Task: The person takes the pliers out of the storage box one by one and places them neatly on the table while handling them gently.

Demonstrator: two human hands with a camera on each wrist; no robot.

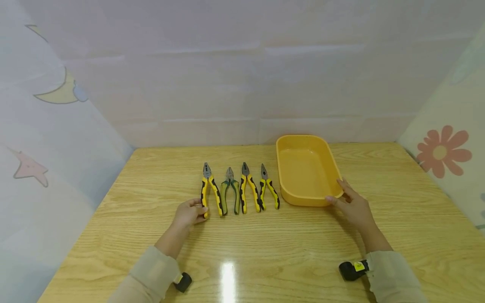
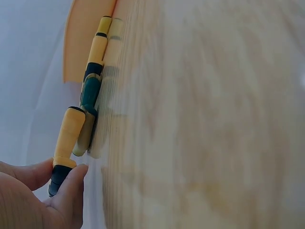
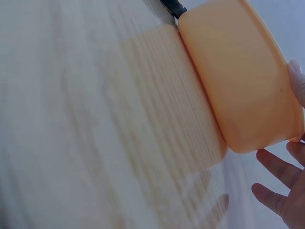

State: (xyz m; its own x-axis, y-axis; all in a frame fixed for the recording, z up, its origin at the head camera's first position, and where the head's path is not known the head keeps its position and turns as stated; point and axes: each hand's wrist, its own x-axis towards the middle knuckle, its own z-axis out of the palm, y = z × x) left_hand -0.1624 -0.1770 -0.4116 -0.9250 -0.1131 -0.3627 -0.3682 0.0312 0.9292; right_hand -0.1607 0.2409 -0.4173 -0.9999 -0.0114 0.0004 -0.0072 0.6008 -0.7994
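Note:
My left hand (image 1: pixel 189 213) pinches the left handle of the leftmost combination pliers (image 1: pixel 207 173), which have yellow and black grips. In the left wrist view, thumb and fingertips close on a handle end of these pliers (image 2: pixel 66 136). To their right lie green-handled pliers (image 1: pixel 229 182), then another yellow-black pair (image 1: pixel 246 171) and smaller long-nose pliers (image 1: pixel 264 179). My right hand (image 1: pixel 354 207) grips the near right corner of a yellow plastic basin (image 1: pixel 308 201), thumb at the rim. Several of its other fingers are spread beside the basin wall (image 3: pixel 238 86) in the right wrist view.
The wood-grain table (image 1: pixel 265 252) runs back to a pale wall (image 1: pixel 242 84). Patterned side panels stand left and right. The basin stands near the back edge, just right of the long-nose pliers. Black devices (image 1: pixel 352 270) are strapped at both wrists.

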